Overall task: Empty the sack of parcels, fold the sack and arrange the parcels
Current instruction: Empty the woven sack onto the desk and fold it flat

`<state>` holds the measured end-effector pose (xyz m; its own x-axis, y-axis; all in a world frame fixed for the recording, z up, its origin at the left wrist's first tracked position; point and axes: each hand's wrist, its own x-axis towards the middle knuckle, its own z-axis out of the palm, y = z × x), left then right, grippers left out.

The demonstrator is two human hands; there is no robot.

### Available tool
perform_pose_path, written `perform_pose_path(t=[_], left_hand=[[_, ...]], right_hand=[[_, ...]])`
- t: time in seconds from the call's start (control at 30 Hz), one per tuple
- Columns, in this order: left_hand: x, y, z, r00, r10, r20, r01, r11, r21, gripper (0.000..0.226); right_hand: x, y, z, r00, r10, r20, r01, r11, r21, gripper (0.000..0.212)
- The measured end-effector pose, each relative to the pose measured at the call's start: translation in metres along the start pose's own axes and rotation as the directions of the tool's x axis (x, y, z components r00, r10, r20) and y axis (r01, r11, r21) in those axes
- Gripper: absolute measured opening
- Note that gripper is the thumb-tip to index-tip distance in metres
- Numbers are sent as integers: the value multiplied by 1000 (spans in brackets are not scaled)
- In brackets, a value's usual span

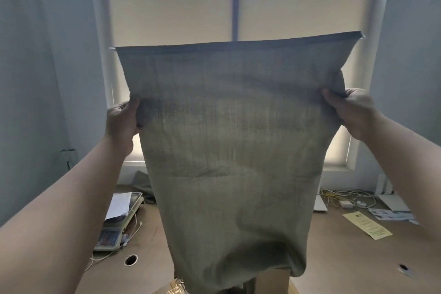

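A grey-green woven sack (229, 150) hangs upside down in front of the window, its stitched bottom seam uppermost and its mouth drooping near the table. My left hand (123, 119) grips its left edge and my right hand (350, 110) grips its right edge, both raised at about head height. Under the sack's mouth, brown cardboard parcels (274, 281) and a crinkled golden packet (171, 289) show at the bottom edge, mostly hidden by the cloth.
A brown table (346, 258) has cable holes at left (130, 259) and right (404, 268). A weighing scale (119, 222) with paper sits left. White cables (346, 198), leaflets and a yellow slip (367, 224) lie right. More grey cloth lies by the window.
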<state>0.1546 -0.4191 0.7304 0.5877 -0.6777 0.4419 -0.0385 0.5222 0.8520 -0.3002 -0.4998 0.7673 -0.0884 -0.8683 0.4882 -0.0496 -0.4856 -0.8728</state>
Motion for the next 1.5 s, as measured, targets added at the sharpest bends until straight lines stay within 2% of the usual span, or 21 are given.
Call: perform_pose_path(t=[0.1,0.27,0.33,0.37,0.4,0.43,0.47,0.5,0.57,0.63,0.73,0.83,0.9,0.97,1.0,1.1,1.17,1.2,1.3,1.43,1.5], left_hand=[[2,2,1,998,34,-48,-32,998,54,33],[3,16,5,993,38,-115,-34,999,30,30],[6,20,3,992,53,-115,-49,998,38,21],[9,21,2,992,61,-109,-57,998,41,12],[10,23,1,993,68,-99,-64,997,43,8],[14,23,-2,993,82,-88,-78,996,47,20],[14,24,-4,993,88,-75,-85,995,52,29],[15,25,-6,993,99,-64,-94,993,65,29],[15,25,-7,993,118,-27,-114,988,108,16],[13,25,-7,991,134,18,-135,976,171,22],[14,25,-11,984,152,97,-166,974,155,24],[18,26,-22,964,109,243,-141,983,120,22],[21,26,-27,959,105,261,-149,976,155,26],[21,27,-29,963,126,237,-182,957,228,28],[21,28,-29,963,131,237,-191,948,255,29],[21,28,-27,962,156,224,-220,930,296,31],[18,29,-22,966,197,170,-240,925,295,29],[18,29,-21,965,216,146,-251,923,293,28],[16,30,-19,958,262,120,-285,921,266,27],[17,30,-22,949,282,139,-310,913,265,27],[18,31,-24,945,240,223,-283,940,190,28]], right_hand=[[5,-1,2,998,-15,-68,11,998,-56,21],[9,-9,5,992,-16,-126,4,996,-94,24],[13,-14,5,993,-17,-116,8,997,-81,11],[15,-16,4,994,-21,-107,13,997,-76,18],[17,-17,2,995,-34,-98,26,996,-82,38],[19,-18,0,994,-66,-93,56,993,-100,55],[20,-19,-3,991,-102,-83,92,988,-126,64],[19,-20,-4,988,-138,-68,128,982,-142,62],[14,-24,-4,982,-183,-49,174,973,-154,41],[8,-32,2,980,-198,-35,191,971,-144,21],[10,-34,-3,986,-167,9,167,983,-80,19],[4,-41,-14,982,-91,164,92,996,2,14],[-1,-46,-21,962,-57,266,51,998,26,20],[-2,-47,-28,947,-61,315,59,998,15,24],[-2,-46,-31,945,-60,321,67,998,-10,33],[1,-37,-34,966,-111,235,140,984,-114,68],[4,-34,-36,969,-144,203,178,971,-161,76],[5,-35,-35,967,-142,209,181,967,-180,72],[3,-39,-34,950,-70,305,151,956,-252,41],[1,-36,-40,950,-45,308,171,902,-396,32],[-1,-37,-41,965,-85,249,182,898,-400,25]])
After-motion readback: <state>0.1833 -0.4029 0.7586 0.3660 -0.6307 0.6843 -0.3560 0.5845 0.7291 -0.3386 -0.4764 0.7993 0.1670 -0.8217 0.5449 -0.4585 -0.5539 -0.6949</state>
